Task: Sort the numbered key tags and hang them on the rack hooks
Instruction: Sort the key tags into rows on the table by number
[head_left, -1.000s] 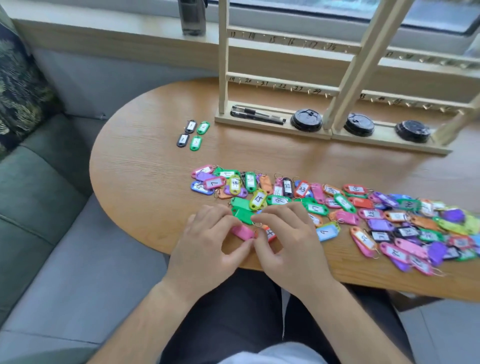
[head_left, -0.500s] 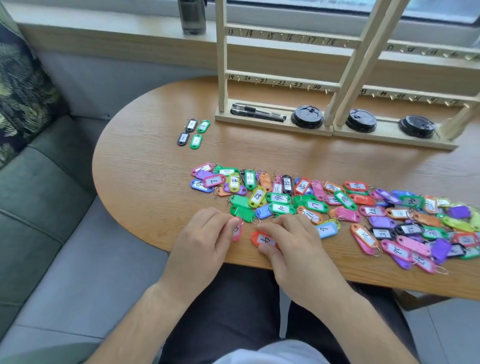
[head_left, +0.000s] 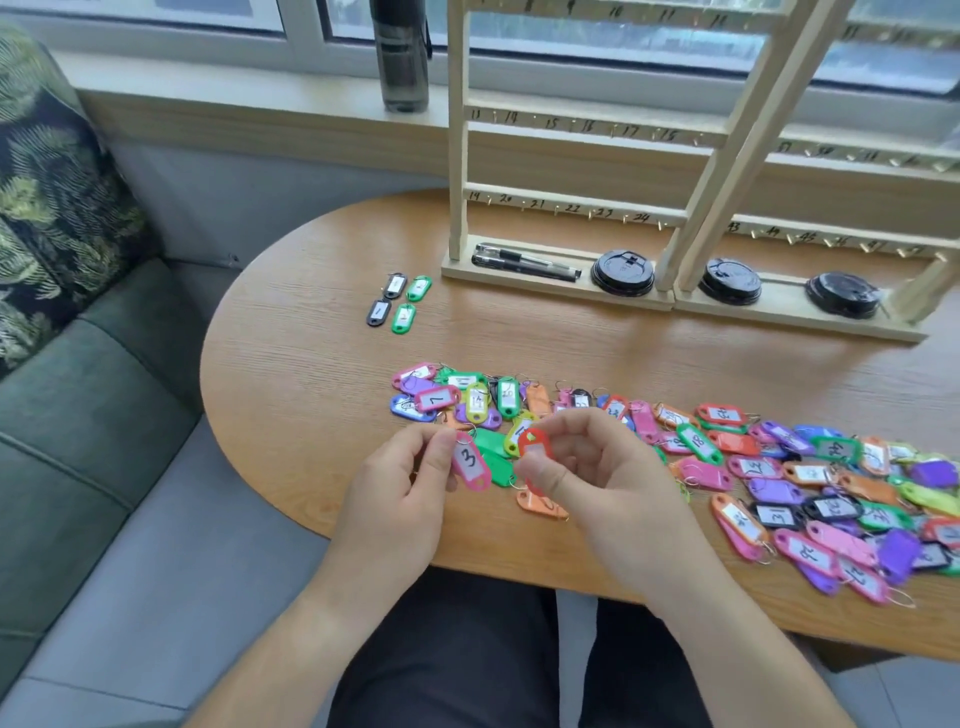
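Observation:
My left hand (head_left: 400, 493) pinches a pink tag marked 3 (head_left: 470, 463) by its top, lifted just above the table. My right hand (head_left: 597, 478) holds a red tag (head_left: 535, 447) between thumb and fingers, its number hidden. A long heap of coloured numbered tags (head_left: 701, 457) stretches across the table from the middle to the right edge. Four tags, two black and two green (head_left: 399, 301), lie apart at the back left. The wooden rack (head_left: 571, 202) with numbered hooks stands at the back; I see nothing on its visible hooks.
The rack's base carries two pens (head_left: 524, 260) and three black cup lids (head_left: 623, 273). A dark bottle (head_left: 405, 57) stands on the windowsill. The oval wooden table (head_left: 301, 364) ends in a rounded edge on the left, beside a grey-green sofa (head_left: 78, 441).
Both hands have risen from the table, each with a tag picked from the heap's near edge: pink 3 in the left, red in the right. The camera has tilted up slightly.

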